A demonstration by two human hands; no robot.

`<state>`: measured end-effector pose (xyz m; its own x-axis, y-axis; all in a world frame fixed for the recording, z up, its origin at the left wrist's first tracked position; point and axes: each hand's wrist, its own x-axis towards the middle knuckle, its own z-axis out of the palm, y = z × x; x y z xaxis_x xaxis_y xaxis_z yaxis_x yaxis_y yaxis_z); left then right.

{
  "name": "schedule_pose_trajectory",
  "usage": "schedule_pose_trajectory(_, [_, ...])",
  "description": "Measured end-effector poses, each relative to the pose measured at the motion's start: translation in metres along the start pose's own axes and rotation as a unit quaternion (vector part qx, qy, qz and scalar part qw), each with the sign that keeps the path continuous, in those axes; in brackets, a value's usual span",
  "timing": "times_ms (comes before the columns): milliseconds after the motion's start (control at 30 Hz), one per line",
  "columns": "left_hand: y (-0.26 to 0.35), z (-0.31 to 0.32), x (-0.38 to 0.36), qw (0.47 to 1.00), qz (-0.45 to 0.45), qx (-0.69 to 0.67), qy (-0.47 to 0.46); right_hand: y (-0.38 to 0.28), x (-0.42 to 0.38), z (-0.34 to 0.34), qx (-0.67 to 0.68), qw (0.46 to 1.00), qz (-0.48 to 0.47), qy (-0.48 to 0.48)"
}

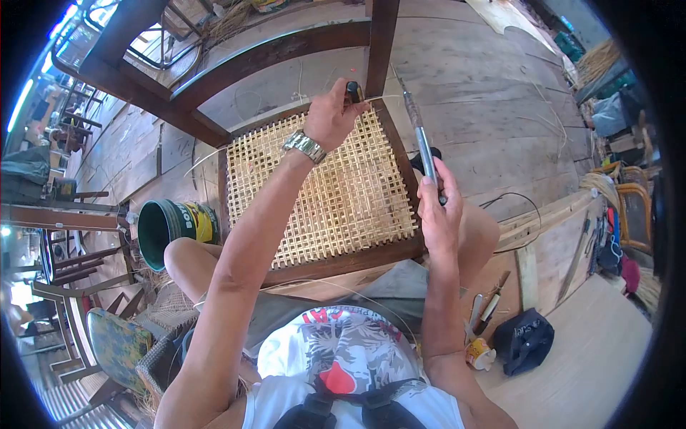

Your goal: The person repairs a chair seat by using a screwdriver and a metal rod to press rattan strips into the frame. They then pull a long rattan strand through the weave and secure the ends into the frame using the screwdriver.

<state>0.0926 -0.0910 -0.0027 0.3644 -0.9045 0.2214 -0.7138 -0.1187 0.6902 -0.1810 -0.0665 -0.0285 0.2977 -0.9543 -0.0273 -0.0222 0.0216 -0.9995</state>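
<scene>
I see my left hand (330, 114) closed on a small dark tool (354, 91) at the far edge of the woven cane seat (321, 189), pinching a thin cane strand (382, 97). My right hand (437, 207) grips an awl (421, 139) upright just right of the seat. The chair stands on a grey plank floor (471, 86); a green bucket (168, 225) sits left, a black pouch (525, 339) near right.
</scene>
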Motion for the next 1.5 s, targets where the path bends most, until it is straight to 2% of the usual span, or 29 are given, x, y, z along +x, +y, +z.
schedule_pose_trajectory(100, [-0.002,0.0,0.0,0.995,0.042,-0.079,0.041,0.0,0.0,0.004,-0.003,1.0,-0.012,0.026])
schedule_pose_trajectory(233, [0.002,0.0,-0.001,0.996,0.02,-0.08,0.034,-0.002,-0.006,0.005,0.016,1.0,0.005,0.027])
schedule_pose_trajectory(400, [-0.007,0.012,-0.003,0.997,0.078,0.009,0.0,-0.001,-0.008,0.006,0.023,0.999,0.02,0.026])
schedule_pose_trajectory(500, [-0.001,0.011,-0.007,0.993,0.117,0.03,0.004,-0.002,-0.013,0.013,-0.025,0.999,-0.018,0.028])
schedule_pose_trajectory(567, [0.002,0.008,-0.005,0.991,0.131,0.032,0.013,0.002,-0.017,0.012,-0.066,0.991,-0.069,-0.093])
schedule_pose_trajectory(633, [0.002,0.006,-0.005,0.991,0.101,-0.084,0.03,0.005,-0.016,0.013,-0.051,0.995,-0.052,-0.07])
schedule_pose_trajectory(733, [0.001,0.003,-0.001,0.997,0.071,-0.015,0.031,0.002,-0.011,0.016,-0.024,0.998,-0.047,-0.023])
schedule_pose_trajectory(833, [-0.002,0.01,0.0,0.995,0.087,0.023,0.037,0.008,0.0,0.018,0.004,0.998,-0.064,0.009])
schedule_pose_trajectory(900, [-0.004,0.014,-0.006,0.996,0.072,0.045,0.025,0.015,0.006,0.008,-0.102,0.987,-0.076,-0.099])
schedule_pose_trajectory(967, [-0.009,0.012,-0.016,0.99,0.101,-0.079,0.053,0.008,-0.004,-0.002,-0.11,0.985,-0.04,-0.127])
schedule_pose_trajectory(1033, [0.0,-0.001,-0.04,0.99,0.085,-0.086,0.079,0.009,-0.024,-0.012,-0.032,0.999,-0.018,-0.033])
schedule_pose_trajectory(1067, [0.001,-0.007,-0.052,0.986,0.045,-0.123,0.102,0.002,-0.034,-0.023,0.044,0.998,0.023,-0.031])
schedule_pose_trajectory(1100, [0.0,-0.013,-0.063,0.979,0.004,-0.16,0.125,-0.002,-0.044,-0.034,0.045,0.998,0.025,-0.031])
schedule_pose_trajectory(1167, [-0.012,-0.016,-0.082,0.975,-0.014,-0.181,0.125,-0.005,-0.062,-0.054,0.141,0.986,0.079,-0.029])
schedule_pose_trajectory(1267, [-0.01,-0.02,-0.107,0.968,-0.04,-0.214,0.123,0.004,-0.08,-0.07,0.065,0.995,0.075,0.006])
schedule_pose_trajectory(1400, [-0.018,-0.021,-0.121,0.962,-0.045,-0.239,0.128,-0.003,-0.1,-0.071,0.066,0.994,0.091,-0.005])
schedule_pose_trajectory(1500, [-0.007,-0.02,-0.117,0.957,-0.047,-0.251,0.139,-0.011,-0.112,-0.064,0.021,0.99,0.12,-0.074])
